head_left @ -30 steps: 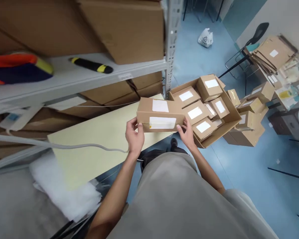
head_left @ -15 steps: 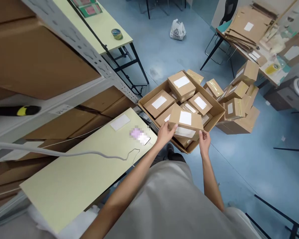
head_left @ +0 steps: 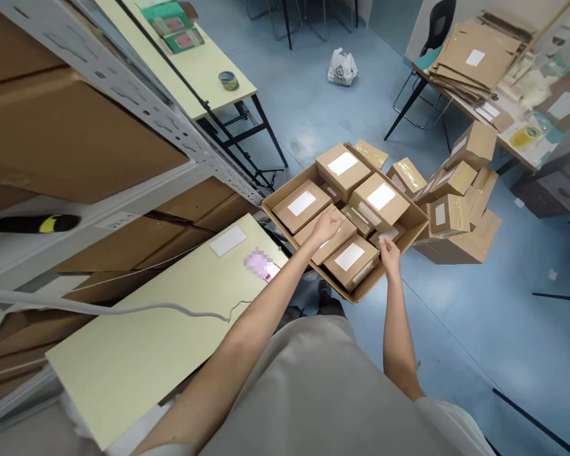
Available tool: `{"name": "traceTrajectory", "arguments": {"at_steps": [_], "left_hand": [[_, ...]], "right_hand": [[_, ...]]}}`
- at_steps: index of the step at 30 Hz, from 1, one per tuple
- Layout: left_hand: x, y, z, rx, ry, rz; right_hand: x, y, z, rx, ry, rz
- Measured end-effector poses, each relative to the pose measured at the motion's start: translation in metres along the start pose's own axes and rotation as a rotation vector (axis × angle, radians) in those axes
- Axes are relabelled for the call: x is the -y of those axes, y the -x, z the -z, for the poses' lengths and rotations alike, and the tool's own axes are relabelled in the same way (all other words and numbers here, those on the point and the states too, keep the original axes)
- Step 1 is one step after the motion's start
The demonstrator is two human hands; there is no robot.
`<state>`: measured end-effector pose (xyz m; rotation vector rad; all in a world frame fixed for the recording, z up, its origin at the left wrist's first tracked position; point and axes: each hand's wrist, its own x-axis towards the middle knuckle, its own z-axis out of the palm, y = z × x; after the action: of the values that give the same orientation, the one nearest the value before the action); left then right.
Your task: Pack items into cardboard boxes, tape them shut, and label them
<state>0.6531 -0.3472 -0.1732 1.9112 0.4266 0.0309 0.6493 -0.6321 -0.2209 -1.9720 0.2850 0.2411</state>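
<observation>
A large open carton (head_left: 308,170) holds several smaller taped cardboard boxes with white labels. Over its near left part is my left hand (head_left: 327,226), fingers curled, just above or touching a labelled box (head_left: 333,242). Whether it pinches anything small is hidden. My right hand (head_left: 390,256) is at the near right rim, thumb and fingers pressed together. A whitish patch shows at its fingertips; I cannot tell whether it is held or is a label behind. Between the hands lies a front box (head_left: 365,258), with a raised box (head_left: 389,206) beyond it.
Left of me stands a pale table (head_left: 137,354) with a phone (head_left: 272,272) and a grey cable (head_left: 171,306). Shelving with large cartons (head_left: 95,139) rises beside it. More taped boxes (head_left: 456,215) are piled right of the carton. A plastic bag (head_left: 342,67) lies on the floor.
Both hands held a tilted box over the carton; now they have let go of it and it rests among the others. My left hand has shifted slightly up and right.
</observation>
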Motion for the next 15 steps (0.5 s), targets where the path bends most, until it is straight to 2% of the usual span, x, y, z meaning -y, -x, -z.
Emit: {"name": "traceTrajectory", "arguments": {"at_steps": [2,4,7,11,15], "left_hand": [[0.023,0.033,0.018,0.049,0.024,0.101],[0.043,0.069,0.035,0.018,0.064,0.175],[0.062,0.118,0.059,-0.078,0.129,0.243],[0.075,0.171,0.093,-0.220,0.174,0.260],[0.081,0.223,0.135,-0.392,0.208,0.262]], "right_hand": [[-0.013,0.008,-0.006,0.020,0.014,0.010],[-0.020,0.017,-0.013,0.055,0.025,0.000],[-0.016,0.027,-0.028,0.164,0.041,0.009],[0.010,0.033,-0.057,0.371,0.047,0.079],[0.052,0.052,-0.097,0.572,0.054,0.140]]}}
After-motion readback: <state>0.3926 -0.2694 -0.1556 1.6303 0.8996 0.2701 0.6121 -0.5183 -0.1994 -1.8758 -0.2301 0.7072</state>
